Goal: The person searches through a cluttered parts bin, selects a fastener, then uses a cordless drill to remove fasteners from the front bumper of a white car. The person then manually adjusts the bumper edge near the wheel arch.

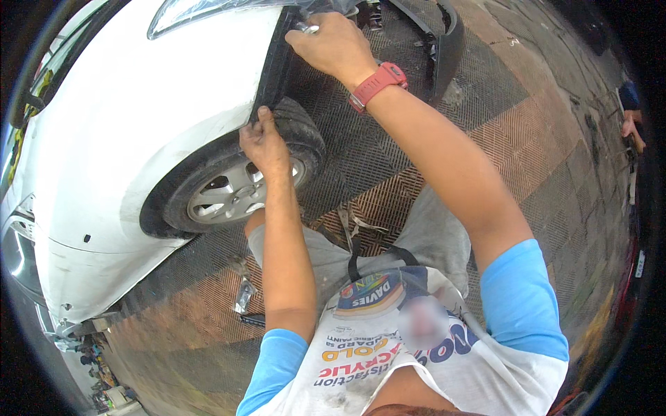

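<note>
A white car fender (198, 76) curves over a wheel (239, 191) with a silver rim and a black tyre. At the front corner of the wheel arch, my left hand (266, 144) grips the fender's lower edge, thumb up along the dark inner border. Farther up that border, my right hand (338, 47), with a red watch (378, 84) on its wrist, is closed around a small shiny metal piece (309, 29). The kind of piece cannot be made out, since my fingers cover most of it. Beside it is the headlight (208, 12), under clear plastic.
A dark bumper piece (447, 52) curves beyond my right hand. Ribbed floor mats (513, 139) in grey and brown spread around me. Small parts (244, 295) and strips (350, 225) lie near my legs. Another person's hand (633, 132) shows at the far right.
</note>
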### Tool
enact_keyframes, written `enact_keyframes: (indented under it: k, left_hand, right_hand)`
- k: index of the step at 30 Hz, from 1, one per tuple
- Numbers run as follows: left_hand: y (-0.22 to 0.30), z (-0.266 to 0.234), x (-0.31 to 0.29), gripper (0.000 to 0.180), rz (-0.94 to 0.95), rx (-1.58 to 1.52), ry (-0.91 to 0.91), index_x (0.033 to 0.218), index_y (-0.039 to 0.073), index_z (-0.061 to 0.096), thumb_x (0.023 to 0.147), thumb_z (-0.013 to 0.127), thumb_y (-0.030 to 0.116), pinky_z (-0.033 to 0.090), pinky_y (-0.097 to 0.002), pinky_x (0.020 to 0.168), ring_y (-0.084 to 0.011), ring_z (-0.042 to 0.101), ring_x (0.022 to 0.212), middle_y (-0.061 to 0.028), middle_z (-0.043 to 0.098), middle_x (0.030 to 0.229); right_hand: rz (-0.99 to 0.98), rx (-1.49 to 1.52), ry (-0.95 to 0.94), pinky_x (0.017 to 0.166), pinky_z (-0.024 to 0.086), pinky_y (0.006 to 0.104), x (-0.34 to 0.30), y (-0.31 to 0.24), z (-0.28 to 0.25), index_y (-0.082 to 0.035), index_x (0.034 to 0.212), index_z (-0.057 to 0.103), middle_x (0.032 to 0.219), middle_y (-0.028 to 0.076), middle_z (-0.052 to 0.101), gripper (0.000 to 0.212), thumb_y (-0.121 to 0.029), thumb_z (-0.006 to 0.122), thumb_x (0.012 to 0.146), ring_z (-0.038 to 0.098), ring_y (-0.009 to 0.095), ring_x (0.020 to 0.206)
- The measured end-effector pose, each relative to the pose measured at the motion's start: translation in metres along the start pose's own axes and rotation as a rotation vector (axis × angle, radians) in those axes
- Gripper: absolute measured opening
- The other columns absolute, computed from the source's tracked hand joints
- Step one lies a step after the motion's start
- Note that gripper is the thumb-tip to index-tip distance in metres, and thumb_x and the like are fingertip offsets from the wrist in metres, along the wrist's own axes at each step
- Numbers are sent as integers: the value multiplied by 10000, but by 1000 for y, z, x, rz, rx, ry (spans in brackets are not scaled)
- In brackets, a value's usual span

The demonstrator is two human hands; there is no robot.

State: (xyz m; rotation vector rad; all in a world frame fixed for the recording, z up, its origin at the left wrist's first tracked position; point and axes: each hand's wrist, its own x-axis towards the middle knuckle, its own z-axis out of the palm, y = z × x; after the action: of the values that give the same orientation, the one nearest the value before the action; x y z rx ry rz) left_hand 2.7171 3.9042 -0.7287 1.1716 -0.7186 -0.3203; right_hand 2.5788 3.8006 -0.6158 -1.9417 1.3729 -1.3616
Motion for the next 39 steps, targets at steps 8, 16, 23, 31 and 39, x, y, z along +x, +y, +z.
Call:
enact_keyframes:
  k: [8,16,23,31,39]
  left_hand:
    - [3,2,4,284,-49,-69,-37,976,-69,557,974,701,176,439,-251,692,-119,531,768,-78,611,857]
    - [-25,-21,8,386,-136,3,-30,1153,-55,547,973,714,243,456,-288,844,-128,551,942,-93,611,1068]
    - [10,-8,1,556,-157,-78,-214,1395,54,466,974,692,339,457,-445,1065,-218,577,1173,-90,602,1245]
    - [13,-41,9,622,-132,-279,-84,1367,42,439,957,682,442,455,-441,1019,-245,531,1225,-111,525,1368]
    - [21,-67,29,730,-421,57,-19,1523,-43,313,1044,416,498,267,-513,1204,-383,351,1448,-261,323,1576]
  right_hand:
    - [-340,-304,-29,729,571,475,-24,2,-42,-61,875,734,802,198,721,294,-338,667,804,714,386,763]
    - [213,64,-541,874,536,478,-154,151,-20,9,1145,684,1007,280,711,578,-496,699,865,688,432,988]
    - [686,-125,-547,1053,449,469,-281,331,87,138,1334,518,1285,360,593,919,-629,676,851,578,452,1236]
    - [409,780,-538,1015,497,409,-168,148,82,76,1395,442,1278,258,621,689,-364,718,941,622,308,1191]
    - [192,861,-491,834,531,434,-87,25,19,63,1096,636,1087,244,648,430,-273,745,850,658,355,1009]
